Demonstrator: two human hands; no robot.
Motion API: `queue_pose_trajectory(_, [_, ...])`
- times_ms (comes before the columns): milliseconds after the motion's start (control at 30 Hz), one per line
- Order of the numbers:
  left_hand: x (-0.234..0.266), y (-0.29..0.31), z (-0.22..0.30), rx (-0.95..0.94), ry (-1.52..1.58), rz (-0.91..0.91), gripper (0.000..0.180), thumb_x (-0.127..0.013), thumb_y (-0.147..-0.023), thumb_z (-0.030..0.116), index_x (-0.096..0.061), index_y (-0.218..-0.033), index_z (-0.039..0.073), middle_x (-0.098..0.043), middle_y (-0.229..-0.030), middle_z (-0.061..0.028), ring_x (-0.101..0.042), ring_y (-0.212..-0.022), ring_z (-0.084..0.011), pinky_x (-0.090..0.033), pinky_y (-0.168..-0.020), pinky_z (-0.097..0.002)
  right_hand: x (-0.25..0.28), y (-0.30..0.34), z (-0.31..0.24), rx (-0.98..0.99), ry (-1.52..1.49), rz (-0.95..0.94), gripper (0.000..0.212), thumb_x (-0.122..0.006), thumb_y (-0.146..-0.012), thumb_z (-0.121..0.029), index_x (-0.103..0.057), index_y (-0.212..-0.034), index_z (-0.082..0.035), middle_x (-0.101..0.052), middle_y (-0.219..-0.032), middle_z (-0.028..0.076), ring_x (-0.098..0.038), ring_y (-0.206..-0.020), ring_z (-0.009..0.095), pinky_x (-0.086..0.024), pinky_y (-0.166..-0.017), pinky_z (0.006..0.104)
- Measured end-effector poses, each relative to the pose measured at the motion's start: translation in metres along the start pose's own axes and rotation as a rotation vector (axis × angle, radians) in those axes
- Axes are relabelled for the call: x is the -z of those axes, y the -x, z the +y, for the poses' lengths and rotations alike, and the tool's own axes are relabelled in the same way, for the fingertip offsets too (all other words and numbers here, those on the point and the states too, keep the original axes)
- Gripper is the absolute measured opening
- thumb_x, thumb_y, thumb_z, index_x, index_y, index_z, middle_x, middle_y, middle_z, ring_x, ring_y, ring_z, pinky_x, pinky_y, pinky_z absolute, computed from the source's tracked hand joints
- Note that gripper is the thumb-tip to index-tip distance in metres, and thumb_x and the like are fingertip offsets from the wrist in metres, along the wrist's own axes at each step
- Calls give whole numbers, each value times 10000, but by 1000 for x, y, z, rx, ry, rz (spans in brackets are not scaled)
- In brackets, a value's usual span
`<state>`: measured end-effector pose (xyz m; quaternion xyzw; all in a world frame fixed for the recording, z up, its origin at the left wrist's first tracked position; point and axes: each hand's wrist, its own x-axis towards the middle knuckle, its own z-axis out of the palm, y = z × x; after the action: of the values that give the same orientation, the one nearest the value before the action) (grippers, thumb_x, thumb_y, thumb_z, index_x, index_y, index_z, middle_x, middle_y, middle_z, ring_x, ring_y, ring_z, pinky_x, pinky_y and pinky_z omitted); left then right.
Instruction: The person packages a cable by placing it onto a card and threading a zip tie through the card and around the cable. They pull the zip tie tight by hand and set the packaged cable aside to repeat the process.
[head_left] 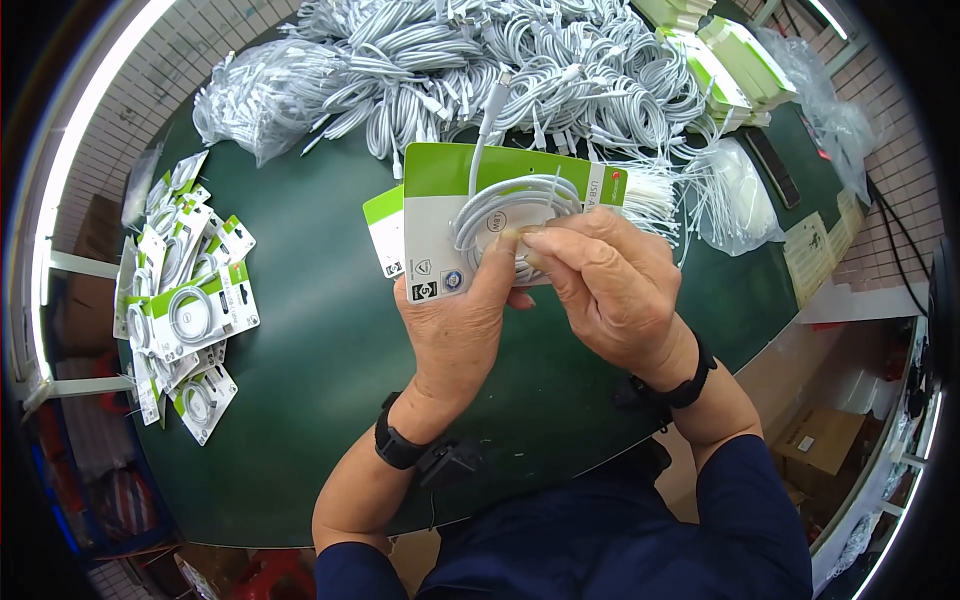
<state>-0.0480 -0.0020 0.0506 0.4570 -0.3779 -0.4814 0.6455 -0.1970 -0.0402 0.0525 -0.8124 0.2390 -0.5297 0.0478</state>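
My left hand (pixel 455 330) grips a green-and-white packaging card (pixel 428 215) from its lower edge, thumb on the front. A white charging cable (pixel 467 222) lies coiled against the card, its connector end (pixel 494 100) sticking up past the top edge. At the middle of the coil, the thumb and fingertips of my right hand (pixel 620 290) are pinched together; what is between them is hidden. Behind the held card, another card (pixel 384 232) shows at the left.
Finished-looking carded cables (pixel 190 315) lie piled at the left. Along the back is a large heap of white cables (pixel 430 70), with a plastic bag (pixel 270 100) at its left. White cable ties (pixel 650 195), a dark phone-like slab (pixel 772 168) and stacked green-white cards (pixel 745 65) lie right.
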Motion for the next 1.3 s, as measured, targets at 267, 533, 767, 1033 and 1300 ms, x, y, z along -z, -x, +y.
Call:
queue_pose_trajectory(267, [3, -3, -3, 21, -4, -8, 185, -712, -904, 47, -652, -1050, -51, -709, -886, -88, -670, -646, -111, -559, -491, -235, 4, -3, -3, 93, 161, -89, 358, -770, -699, 77, -712, -1037, -22, -705, -922, 96, -611, -694, 209, -495, -570, 294])
queue_pose_trajectory(533, [4, -3, 2, 0, -14, -31, 171, -716, -899, 41, -654, -1031, -48, -701, -856, -76, -657, -634, -101, -531, -485, -227, 14, -1, -5, 127, 127, -151, 463, -794, -666, 27, -740, -1098, -128, -684, -1032, 45, -592, -727, 175, -500, -585, 283])
queue_pose_trajectory(767, [4, -3, 9, -80, 12, -37, 184, -721, -895, 39, -650, -1044, -42, -699, -866, -70, -646, -630, -93, -526, -482, -230, 16, 5, -10, 177, 106, -143, 475, -819, -670, 26, -733, -1100, -157, -685, -1042, 15, -613, -762, 170, -515, -607, 282])
queue_pose_trajectory(1033, [4, -2, 13, -45, 63, -45, 207, -716, -895, 33, -640, -1071, -44, -700, -910, -81, -653, -647, -99, -541, -487, -233, 17, 4, -8, 278, 128, -71, 429, -799, -632, -16, -718, -1048, -80, -699, -967, 50, -606, -704, 166, -486, -555, 267])
queue_pose_trajectory(1300, [3, -4, 9, 6, 107, -32, 209, -718, -891, 38, -640, -1065, -46, -702, -900, -82, -659, -643, -106, -544, -473, -237, 19, 3, -12, 110, 87, -68, 313, -821, -771, -13, -674, -1020, -134, -701, -942, 43, -622, -698, 192, -487, -581, 281])
